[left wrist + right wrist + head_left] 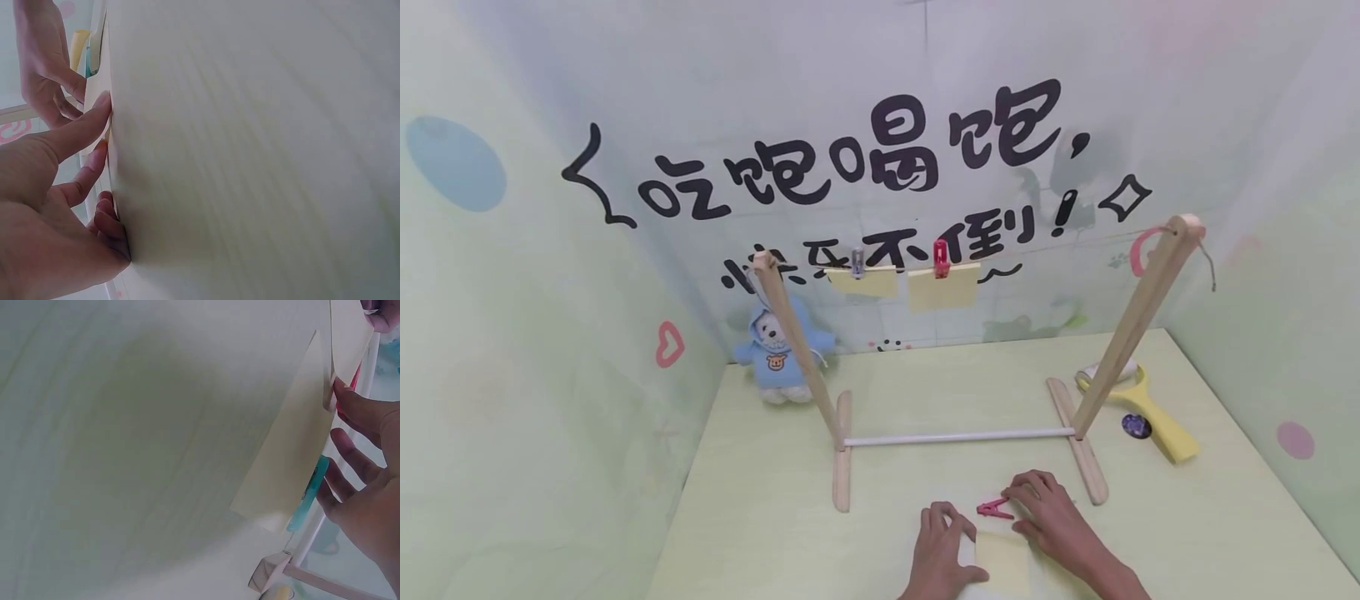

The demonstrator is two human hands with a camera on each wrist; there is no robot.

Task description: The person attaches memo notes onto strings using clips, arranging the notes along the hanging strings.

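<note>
In the head view my left hand rests at the left edge of a pale yellow paper sheet, thumb and forefinger on its margin. The left wrist view has this sheet nearly edge-on beside my fingertips. My right hand is at the sheet's upper right, fingers apart and bent. Its thumb touches the sheet's corner in the right wrist view, where the paper curves up a little. A red clothespin lies by the right fingertips. Under that hand are a second pale sheet and a teal object.
Behind the hands stands a wooden rack with two posts and a white crossbar. Grey and red clips hold papers on its string. A plush toy, a yellow lint roller and a dark disc sit nearby.
</note>
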